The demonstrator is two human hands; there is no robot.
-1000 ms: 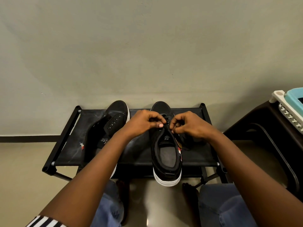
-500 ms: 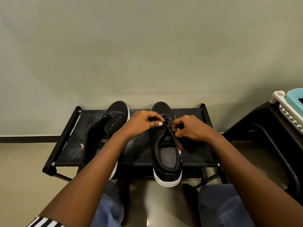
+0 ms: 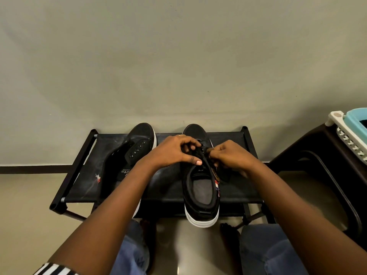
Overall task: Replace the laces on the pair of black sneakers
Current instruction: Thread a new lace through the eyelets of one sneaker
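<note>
Two black sneakers with white soles stand on a low black fabric rack (image 3: 170,189). The left sneaker (image 3: 137,147) has bare eyelets and no lace, its heel hidden by my left forearm. The right sneaker (image 3: 200,195) points away from me, heel over the rack's front edge. My left hand (image 3: 174,151) grips the sneaker's left eyelet flap, thumb at the tongue. My right hand (image 3: 230,157) pinches a black lace (image 3: 208,150) at the right eyelets. More lace lies dark under my right wrist.
A pale wall rises right behind the rack. A dark plastic stool (image 3: 325,175) stands at the right with a white and teal basket (image 3: 351,132) on it. My knees in blue jeans (image 3: 268,253) sit below the rack over a beige floor.
My right hand has drawn slightly to the right and down from the eyelets with the lace. My left hand has stayed on the flap, shifting only a little.
</note>
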